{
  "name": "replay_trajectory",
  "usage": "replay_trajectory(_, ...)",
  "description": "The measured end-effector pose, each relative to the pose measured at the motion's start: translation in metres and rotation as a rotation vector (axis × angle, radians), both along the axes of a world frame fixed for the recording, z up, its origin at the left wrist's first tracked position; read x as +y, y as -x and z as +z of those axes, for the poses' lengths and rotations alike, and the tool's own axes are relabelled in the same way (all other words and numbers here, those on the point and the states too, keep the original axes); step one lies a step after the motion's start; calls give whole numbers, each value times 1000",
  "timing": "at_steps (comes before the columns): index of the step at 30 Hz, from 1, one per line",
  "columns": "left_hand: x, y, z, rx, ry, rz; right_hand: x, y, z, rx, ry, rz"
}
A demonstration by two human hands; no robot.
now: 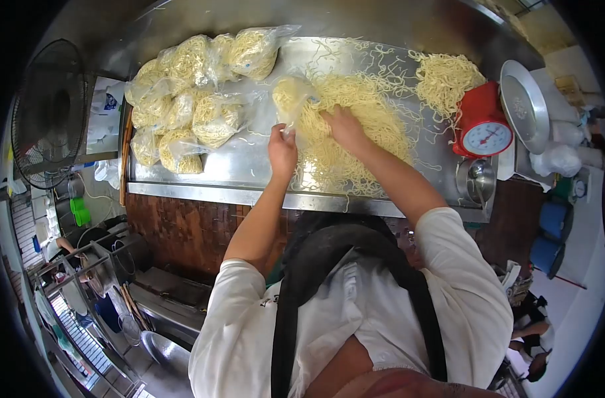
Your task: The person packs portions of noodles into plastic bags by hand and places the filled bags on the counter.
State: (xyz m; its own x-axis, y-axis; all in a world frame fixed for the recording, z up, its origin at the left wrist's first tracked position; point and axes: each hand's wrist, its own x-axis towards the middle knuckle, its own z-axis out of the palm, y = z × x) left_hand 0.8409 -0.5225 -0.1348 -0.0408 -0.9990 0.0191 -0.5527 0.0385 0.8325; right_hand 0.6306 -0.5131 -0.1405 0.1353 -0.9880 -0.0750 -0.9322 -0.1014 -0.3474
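Observation:
My left hand (284,151) is closed on the neck of a clear plastic bag (290,99) with pale yellow noodles inside. The bag rests at the left edge of a large heap of loose noodles (365,142) on the metal worktable. Reaching into that heap, my right hand (345,126) has its fingers curled among the strands, and the fingertips are partly hidden. To the left sit several filled noodle bags (216,123), grouped close together.
A red dial scale (486,136) stands at the right, with a round metal pan (525,106) beside it. A smaller noodle pile (446,81) lies behind the scale. A metal bowl (475,180) sits near the front edge. Other people are visible at both lower sides.

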Motion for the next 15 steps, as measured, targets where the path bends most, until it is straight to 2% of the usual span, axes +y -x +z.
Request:
replay_trajectory(3, 6, 17, 34, 67, 13, -120, -36, 12, -12, -431, -183, 32)
replay_trajectory(5, 16, 27, 49, 77, 11, -192, -57, 8, 27, -702, -324, -43)
replay_trajectory(8, 21, 30, 46, 76, -32, -231, -33, -4, 30, -686, -83, -141)
replay_trajectory(10, 15, 24, 27, 7, -58, -201, -6, -20, 23, -211, 99, -122)
replay_trajectory(12, 18, 24, 16, -25, -86, -246, 2, -25, 6, -66, 68, -132)
replay_trajectory(15, 30, 41, 28, -51, -76, -347, -29, -16, -11, -435, -172, -122)
